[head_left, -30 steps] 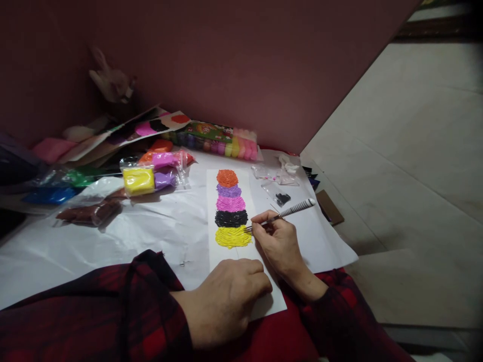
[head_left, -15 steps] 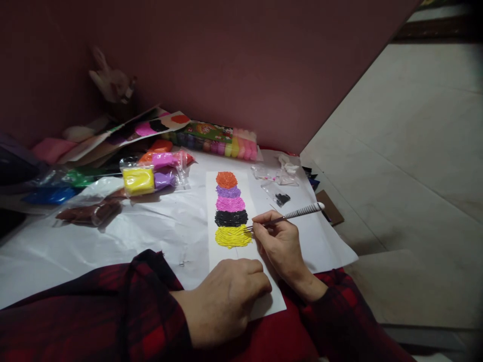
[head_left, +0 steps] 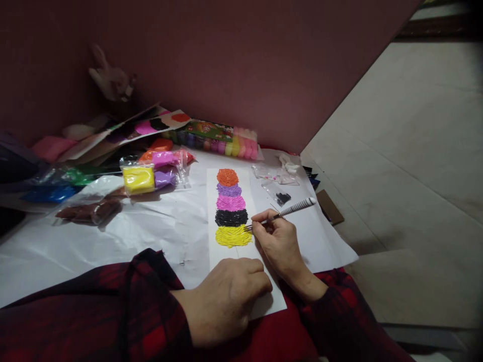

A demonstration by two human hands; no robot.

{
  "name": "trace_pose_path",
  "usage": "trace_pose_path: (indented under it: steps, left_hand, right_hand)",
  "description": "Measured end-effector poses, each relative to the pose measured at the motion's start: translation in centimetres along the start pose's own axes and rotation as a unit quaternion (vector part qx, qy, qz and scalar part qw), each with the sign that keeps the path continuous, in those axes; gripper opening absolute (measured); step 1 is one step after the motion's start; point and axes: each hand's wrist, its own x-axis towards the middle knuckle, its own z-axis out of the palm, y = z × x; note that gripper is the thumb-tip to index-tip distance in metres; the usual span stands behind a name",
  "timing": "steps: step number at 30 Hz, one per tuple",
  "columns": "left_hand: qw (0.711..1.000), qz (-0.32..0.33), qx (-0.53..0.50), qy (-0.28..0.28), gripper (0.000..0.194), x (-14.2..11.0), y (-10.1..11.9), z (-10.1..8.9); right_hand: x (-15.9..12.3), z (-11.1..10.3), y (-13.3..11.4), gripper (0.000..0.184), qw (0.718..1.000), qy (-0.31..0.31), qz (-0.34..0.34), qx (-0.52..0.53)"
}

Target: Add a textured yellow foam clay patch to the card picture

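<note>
White card (head_left: 222,256) on the tabletop (head_left: 158,236), bearing five ridged clay bands: orange, purple, pink, black, yellow. The right hand's (head_left: 277,241) grip holds a striped-handled fork (head_left: 298,205), tines at yellow's right edge. The left hand (head_left: 230,296) lies over the card, its grip unclear. Packet (head_left: 207,129) lettering is illegible.

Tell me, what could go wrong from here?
The fork in the right grip has its tip at the yellow band, close under the black band, so a slip might drag one colour into the other. The left grip lies over the lower part of the white strip; if it shifted, the strip could move and the fork might leave a stray mark.
</note>
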Motion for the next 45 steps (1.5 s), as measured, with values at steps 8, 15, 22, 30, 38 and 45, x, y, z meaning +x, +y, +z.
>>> trace_pose_path:
  steps: [8, 15, 22, 30, 38, 45]
  left_hand:
    - [1.0, 0.007, 0.001, 0.007, 0.019, -0.03, -0.04, 0.13]
    - [1.0, 0.012, 0.007, 0.015, 0.02, 0.07, -0.04, 0.21]
    - [1.0, 0.005, 0.008, 0.001, 0.02, -0.12, -0.02, 0.09]
    - [1.0, 0.004, 0.006, 0.001, 0.018, -0.03, -0.19, 0.31]
    - [1.0, 0.005, 0.01, -0.003, 0.018, -0.13, 0.05, 0.08]
    - [1.0, 0.007, 0.009, 0.007, 0.019, -0.06, -0.09, 0.18]
  right_hand:
    - [-0.1, -0.2, 0.27, 0.006, 0.998, 0.011, 0.029, 0.055]
    - [-0.11, 0.1, 0.18, 0.006, 0.999, -0.007, 0.002, 0.049]
    - [0.16, 0.05, -0.03, 0.005, 1.0, -0.004, 0.002, 0.0]
    - [0.16, -0.02, 0.34, 0.003, 1.0, 0.006, 0.025, 0.009]
    - [-0.2, -0.47, 0.4, 0.004, 0.994, 0.025, 0.067, 0.085]
    - [-0.52, -0.41, 0.84, 0.002, 0.998, 0.014, 0.026, 0.057]
